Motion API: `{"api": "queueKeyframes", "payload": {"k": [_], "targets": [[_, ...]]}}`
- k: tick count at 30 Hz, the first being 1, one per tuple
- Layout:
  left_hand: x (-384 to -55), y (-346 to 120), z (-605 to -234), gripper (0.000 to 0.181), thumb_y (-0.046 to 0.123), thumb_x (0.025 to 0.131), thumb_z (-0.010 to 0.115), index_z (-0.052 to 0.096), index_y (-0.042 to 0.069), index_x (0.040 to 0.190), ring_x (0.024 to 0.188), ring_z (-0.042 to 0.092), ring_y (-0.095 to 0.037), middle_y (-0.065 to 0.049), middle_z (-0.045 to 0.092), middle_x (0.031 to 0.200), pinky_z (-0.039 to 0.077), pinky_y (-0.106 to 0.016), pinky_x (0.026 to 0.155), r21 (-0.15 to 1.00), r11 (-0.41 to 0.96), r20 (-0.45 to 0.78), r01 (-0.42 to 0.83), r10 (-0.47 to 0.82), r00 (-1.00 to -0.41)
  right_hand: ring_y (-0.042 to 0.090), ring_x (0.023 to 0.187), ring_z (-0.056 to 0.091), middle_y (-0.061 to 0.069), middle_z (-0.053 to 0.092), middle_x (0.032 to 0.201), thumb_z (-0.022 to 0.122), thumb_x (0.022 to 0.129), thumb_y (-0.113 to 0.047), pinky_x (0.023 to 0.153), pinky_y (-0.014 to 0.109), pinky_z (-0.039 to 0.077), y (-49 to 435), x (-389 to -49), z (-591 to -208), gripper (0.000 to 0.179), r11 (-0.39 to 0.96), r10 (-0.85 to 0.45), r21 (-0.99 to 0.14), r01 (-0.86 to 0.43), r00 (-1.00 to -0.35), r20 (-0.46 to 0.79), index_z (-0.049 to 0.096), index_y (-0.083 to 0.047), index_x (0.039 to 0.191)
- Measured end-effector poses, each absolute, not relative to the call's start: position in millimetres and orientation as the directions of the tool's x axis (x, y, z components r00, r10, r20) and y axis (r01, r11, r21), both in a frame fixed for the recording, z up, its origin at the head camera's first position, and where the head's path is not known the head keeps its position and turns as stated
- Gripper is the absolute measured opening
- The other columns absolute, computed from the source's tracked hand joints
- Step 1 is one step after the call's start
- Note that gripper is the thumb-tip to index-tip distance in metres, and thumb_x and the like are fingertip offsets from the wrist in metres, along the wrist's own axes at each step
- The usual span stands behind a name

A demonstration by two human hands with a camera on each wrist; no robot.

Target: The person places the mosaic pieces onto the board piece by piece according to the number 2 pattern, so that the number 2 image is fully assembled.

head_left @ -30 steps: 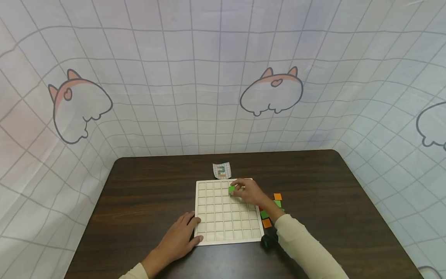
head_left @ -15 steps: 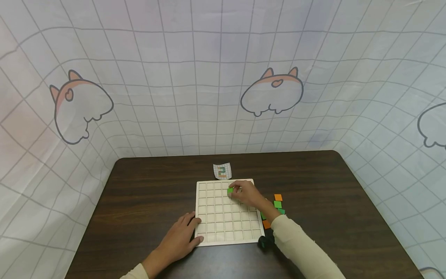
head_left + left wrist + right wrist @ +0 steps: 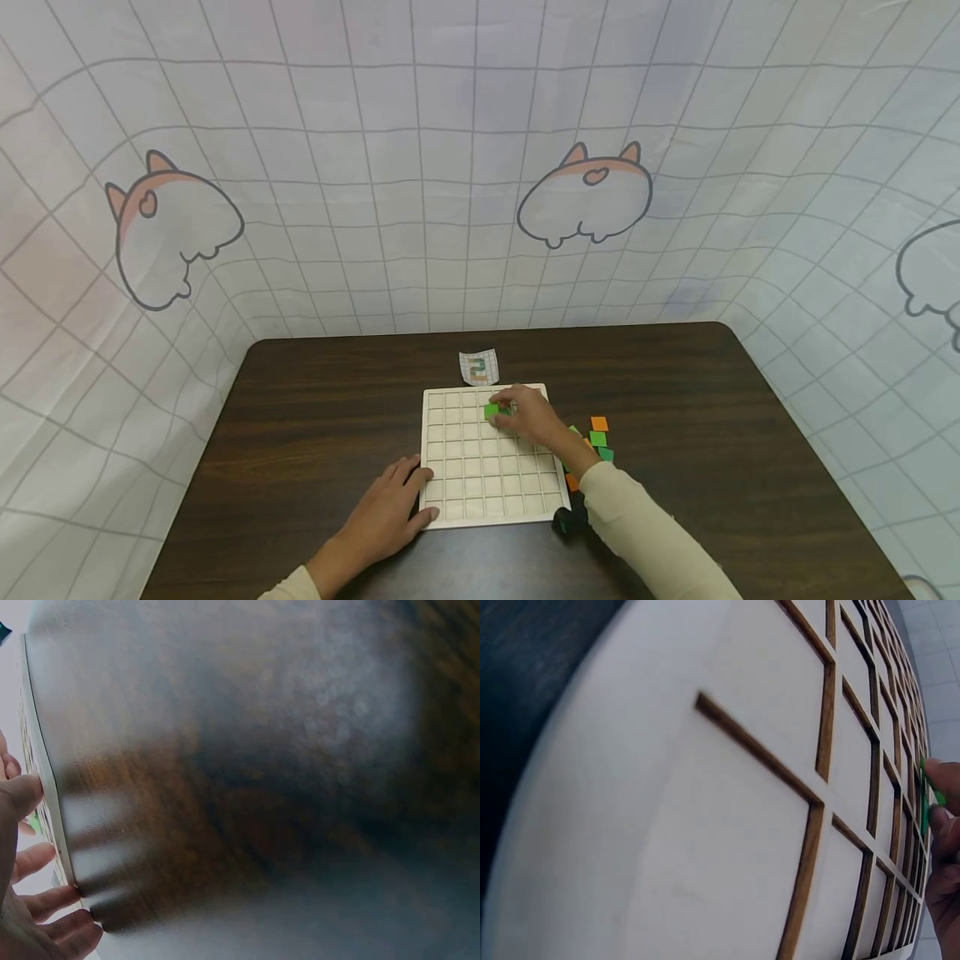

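Observation:
In the head view a pale gridded board (image 3: 480,483) lies on the dark table. My right hand (image 3: 528,417) is over its upper part, thumb and fingertips pinching a bright green square tile (image 3: 491,412). A darker green patch shows between those fingers. In the right wrist view, the right hand (image 3: 946,825) is at the far edge, with a green tile (image 3: 924,802) at its fingertips, close over the grid. My left hand (image 3: 386,507) rests at the board's left edge, fingers relaxed. The left wrist view shows the left hand's fingers (image 3: 49,902) along the board's rim (image 3: 54,802).
Orange and green tiles, several in all, lie right of the board, such as an orange tile (image 3: 599,423) and a green tile (image 3: 597,438); the right forearm partly covers them. A small printed pattern card (image 3: 478,367) lies behind the board. A gridded white curtain (image 3: 420,208) surrounds the table (image 3: 315,417).
My right hand has shifted slightly left across the board, carrying the bright green tile with it. The left hand stays in place.

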State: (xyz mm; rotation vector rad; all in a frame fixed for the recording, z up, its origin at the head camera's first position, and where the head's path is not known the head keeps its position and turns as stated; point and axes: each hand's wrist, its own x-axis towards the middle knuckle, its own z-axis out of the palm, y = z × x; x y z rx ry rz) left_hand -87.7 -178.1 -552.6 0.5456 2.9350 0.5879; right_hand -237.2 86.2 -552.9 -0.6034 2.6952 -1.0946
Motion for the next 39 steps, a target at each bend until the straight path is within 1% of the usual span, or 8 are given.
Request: {"api": "queueKeyframes", "payload": {"k": [2,5,6,9,18,26,31,39], "targets": [[-87.7,-178.0,-552.5,0.050,0.041,0.094,0.069,0.057,0.012,0.132,0.137,0.045,-0.045,-0.022,0.047,0.148,0.042,-0.060,0.105,0.386,0.863,-0.026,0.326,0.363,-0.931,0.025,0.104,0.063,0.002,0.066,0.101,0.077,0.090,-0.021,0.088,0.045,0.052,85.7,-237.5,-552.7,0.032,0.663,-0.415,-0.688,-0.295,-0.910,-0.010,0.072,-0.010,0.120],[-87.6,-177.8,-552.0,0.050,0.042,0.094,0.069,0.057,0.012,0.133,0.137,0.045,-0.045,-0.022,0.047,0.148,0.042,-0.060,0.105,0.384,0.864,-0.029,0.325,0.363,-0.931,0.024,0.107,0.064,0.002,0.066,0.105,0.077,0.090,-0.024,0.089,0.045,0.053,85.8,-238.0,-552.9,0.032,0.690,-0.395,-0.668,-0.278,-0.919,-0.025,0.073,-0.012,0.119],[-87.6,-177.8,-551.8,0.050,0.042,0.094,0.069,0.057,0.012,0.133,0.137,0.045,-0.045,-0.022,0.047,0.148,0.042,-0.060,0.105,0.383,0.865,-0.030,0.324,0.362,-0.932,0.022,0.102,0.064,0.002,0.065,0.106,0.077,0.090,-0.024,0.086,0.043,0.053,85.9,-238.3,-553.3,0.031,0.695,-0.392,-0.664,-0.275,-0.920,-0.029,0.073,-0.013,0.119],[-87.7,-177.8,-550.9,0.050,0.042,0.094,0.069,0.056,0.012,0.133,0.137,0.045,-0.045,-0.022,0.047,0.149,0.042,-0.060,0.105,0.382,0.867,-0.036,0.320,0.360,-0.932,0.019,0.101,0.064,0.001,0.064,0.107,0.077,0.090,-0.026,0.084,0.041,0.053,85.9,-239.1,-554.3,0.029,0.711,-0.390,-0.645,-0.279,-0.920,-0.031,0.074,-0.014,0.117],[-88.5,-175.8,-548.0,0.051,0.043,0.095,0.068,0.056,0.012,0.133,0.137,0.045,-0.045,-0.022,0.047,0.149,0.042,-0.061,0.105,0.384,0.869,-0.047,0.312,0.356,-0.933,0.018,0.098,0.064,0.000,0.064,0.104,0.078,0.089,-0.026,0.082,0.041,0.053,82.9,-241.8,-551.7,0.025,0.714,-0.395,-0.642,-0.279,-0.918,-0.040,0.076,-0.017,0.112],[-87.9,-174.2,-548.9,0.051,0.043,0.094,0.069,0.057,0.012,0.133,0.137,0.045,-0.045,-0.023,0.047,0.148,0.042,-0.060,0.106,0.383,0.871,-0.045,0.308,0.351,-0.935,0.016,0.091,0.062,0.000,0.063,0.102,0.079,0.088,-0.026,0.074,0.035,0.051,80.7,-243.6,-552.5,0.020,0.720,-0.400,-0.632,-0.287,-0.915,-0.041,0.078,-0.020,0.108],[-87.6,-175.0,-550.4,0.051,0.043,0.094,0.069,0.057,0.012,0.132,0.137,0.046,-0.045,-0.023,0.047,0.148,0.042,-0.060,0.105,0.378,0.871,-0.037,0.314,0.353,-0.935,0.014,0.087,0.060,-0.001,0.062,0.098,0.079,0.088,-0.027,0.071,0.033,0.049,80.0,-243.0,-552.4,0.021,0.727,-0.393,-0.624,-0.286,-0.919,-0.037,0.078,-0.020,0.108],[-86.3,-174.0,-550.0,0.050,0.042,0.094,0.070,0.057,0.012,0.132,0.137,0.046,-0.045,-0.023,0.048,0.148,0.043,-0.060,0.105,0.373,0.872,-0.034,0.318,0.355,-0.934,0.016,0.090,0.060,-0.001,0.062,0.099,0.080,0.087,-0.027,0.072,0.035,0.049,78.1,-240.4,-548.8,0.021,0.733,-0.363,-0.636,-0.243,-0.930,-0.062,0.079,-0.020,0.107]]}}
